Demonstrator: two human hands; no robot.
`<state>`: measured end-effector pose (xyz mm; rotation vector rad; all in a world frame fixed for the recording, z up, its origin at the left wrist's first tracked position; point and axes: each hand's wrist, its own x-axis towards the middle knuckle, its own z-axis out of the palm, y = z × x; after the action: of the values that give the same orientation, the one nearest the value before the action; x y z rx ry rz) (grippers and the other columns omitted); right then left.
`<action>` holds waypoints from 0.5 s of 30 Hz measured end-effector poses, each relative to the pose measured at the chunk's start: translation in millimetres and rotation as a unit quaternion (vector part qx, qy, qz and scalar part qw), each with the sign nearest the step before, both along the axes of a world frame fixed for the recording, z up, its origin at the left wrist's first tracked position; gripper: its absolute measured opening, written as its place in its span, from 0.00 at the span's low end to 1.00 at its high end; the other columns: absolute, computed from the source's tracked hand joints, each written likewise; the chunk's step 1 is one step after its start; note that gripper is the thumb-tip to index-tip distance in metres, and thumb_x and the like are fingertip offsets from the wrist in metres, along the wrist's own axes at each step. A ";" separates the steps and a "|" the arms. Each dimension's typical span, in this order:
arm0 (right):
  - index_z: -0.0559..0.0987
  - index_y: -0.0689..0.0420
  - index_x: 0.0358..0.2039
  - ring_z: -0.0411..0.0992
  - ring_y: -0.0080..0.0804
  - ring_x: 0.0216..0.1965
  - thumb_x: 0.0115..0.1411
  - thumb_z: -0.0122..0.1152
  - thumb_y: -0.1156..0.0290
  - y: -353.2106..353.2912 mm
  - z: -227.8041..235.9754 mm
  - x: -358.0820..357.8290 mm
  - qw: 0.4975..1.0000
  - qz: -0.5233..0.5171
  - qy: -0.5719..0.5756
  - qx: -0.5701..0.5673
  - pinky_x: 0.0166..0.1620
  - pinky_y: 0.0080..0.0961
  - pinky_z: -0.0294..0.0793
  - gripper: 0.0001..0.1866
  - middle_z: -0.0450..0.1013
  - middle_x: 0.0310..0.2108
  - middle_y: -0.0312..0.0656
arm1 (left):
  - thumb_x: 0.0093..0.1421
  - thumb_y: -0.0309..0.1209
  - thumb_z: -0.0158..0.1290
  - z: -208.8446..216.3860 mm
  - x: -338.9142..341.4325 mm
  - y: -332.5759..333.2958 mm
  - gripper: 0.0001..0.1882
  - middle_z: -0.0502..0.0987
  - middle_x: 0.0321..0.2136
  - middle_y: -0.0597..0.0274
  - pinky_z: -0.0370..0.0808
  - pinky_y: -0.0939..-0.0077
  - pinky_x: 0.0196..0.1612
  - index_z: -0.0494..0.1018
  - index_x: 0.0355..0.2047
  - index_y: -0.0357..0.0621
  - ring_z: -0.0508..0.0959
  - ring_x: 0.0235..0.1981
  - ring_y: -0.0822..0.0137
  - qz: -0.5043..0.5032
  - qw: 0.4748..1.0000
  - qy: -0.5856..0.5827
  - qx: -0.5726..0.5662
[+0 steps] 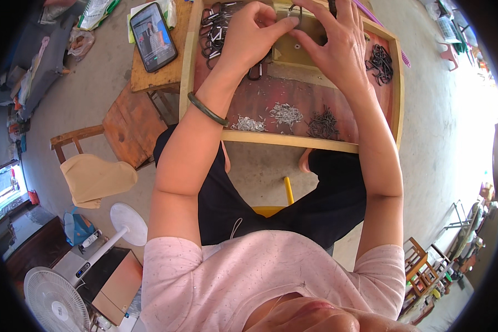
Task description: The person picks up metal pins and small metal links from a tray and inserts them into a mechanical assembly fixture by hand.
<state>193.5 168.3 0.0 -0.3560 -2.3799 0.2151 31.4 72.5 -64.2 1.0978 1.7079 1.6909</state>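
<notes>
Over the far side of a wooden tray (304,142), my left hand (252,36) is closed, its thumb against a dark curved metal hook (300,15). My right hand (340,47) faces it with thumb and forefinger spread around the hook. Something dark shows between its upper fingers, too cut off to name. Under both hands is a yellowish metal block (299,54). Dark carabiners (211,39) lie by my left hand, and a heap of black hooks (380,65) beside my right wrist. Nearer me are piles of small silver pins (286,114) and dark pins (322,124).
A phone (153,37) with a lit screen lies on a small wooden table (141,80) left of the tray. A wooden chair (130,124) and a white fan (58,301) are further left. Wooden stools (418,265) stand at the lower right.
</notes>
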 end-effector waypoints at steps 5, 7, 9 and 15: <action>0.82 0.54 0.52 0.58 0.60 0.70 0.46 0.77 0.74 -1.2 2.1 -0.2 1.000 -0.004 -0.008 0.000 0.68 0.50 0.61 0.29 0.56 0.71 0.55 | 0.58 0.36 0.71 -4.3 -3.5 1.2 0.14 0.74 0.26 0.75 0.67 0.83 0.32 0.76 0.31 0.44 0.72 0.28 0.81 -0.005 1.000 -0.002 0.001; 0.82 0.54 0.52 0.58 0.59 0.70 0.46 0.77 0.74 -0.1 1.5 -0.7 1.000 -0.004 -0.011 0.009 0.68 0.50 0.61 0.29 0.56 0.71 0.54 | 0.59 0.36 0.70 -5.1 -5.5 1.4 0.14 0.74 0.26 0.75 0.67 0.83 0.31 0.76 0.31 0.44 0.72 0.28 0.81 -0.009 1.000 -0.011 -0.002; 0.82 0.54 0.52 0.58 0.59 0.70 0.46 0.77 0.74 -0.1 -0.8 -1.1 1.000 -0.006 -0.008 0.005 0.68 0.50 0.62 0.29 0.56 0.70 0.54 | 0.59 0.36 0.70 -5.2 -7.4 1.2 0.14 0.74 0.25 0.76 0.68 0.83 0.31 0.76 0.31 0.44 0.72 0.27 0.81 -0.024 1.000 -0.009 -0.007; 0.82 0.52 0.53 0.59 0.59 0.69 0.46 0.77 0.74 0.9 -1.1 -1.7 1.000 0.002 0.007 0.005 0.67 0.50 0.63 0.29 0.57 0.70 0.54 | 0.59 0.36 0.70 -6.7 -8.1 1.8 0.14 0.73 0.25 0.76 0.68 0.83 0.31 0.76 0.31 0.45 0.73 0.27 0.81 -0.026 1.000 -0.018 0.004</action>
<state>191.9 169.1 -1.1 -0.3454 -2.3679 0.2067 23.2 74.2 -70.9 1.0993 1.6385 1.6771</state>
